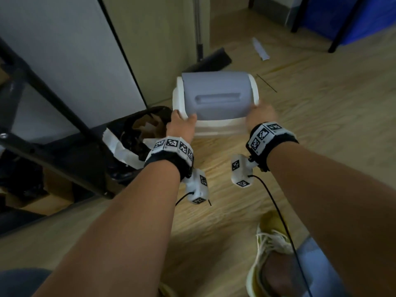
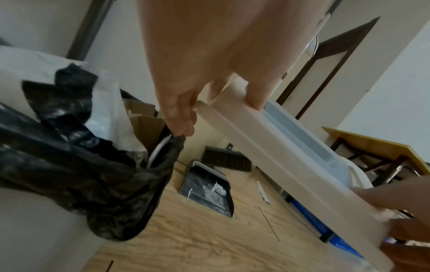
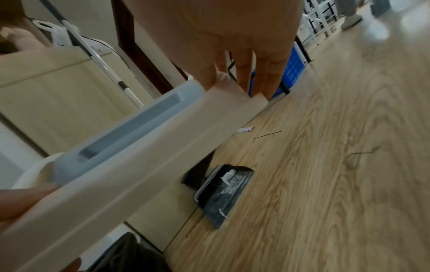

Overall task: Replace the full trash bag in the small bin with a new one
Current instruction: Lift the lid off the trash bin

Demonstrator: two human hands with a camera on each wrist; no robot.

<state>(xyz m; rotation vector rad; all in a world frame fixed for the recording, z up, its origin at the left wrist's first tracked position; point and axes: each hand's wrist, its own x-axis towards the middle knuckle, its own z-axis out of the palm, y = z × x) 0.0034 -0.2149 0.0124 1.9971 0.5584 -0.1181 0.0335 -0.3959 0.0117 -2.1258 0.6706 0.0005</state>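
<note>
The bin lid (image 1: 216,95), a white frame with a grey swing flap, is in the air over the wooden floor, tilted. My left hand (image 1: 182,120) grips its near left corner and my right hand (image 1: 258,114) grips its near right corner. In the left wrist view the left hand (image 2: 216,99) has its thumb on top of the lid (image 2: 279,152) and its fingers beneath. In the right wrist view the right hand (image 3: 242,81) curls over the lid (image 3: 139,156) at its end. To the left stands the small bin with its black trash bag (image 1: 137,136) (image 2: 93,174), stuffed with cardboard and white paper.
A broom and dustpan (image 1: 212,58) (image 3: 223,195) lie on the floor by the wall beyond the lid. A paper scrap (image 1: 260,49) lies further out. A dark table leg (image 1: 53,116) slants across the left. My shoe (image 1: 274,254) is near. A wooden table (image 2: 372,145) stands behind.
</note>
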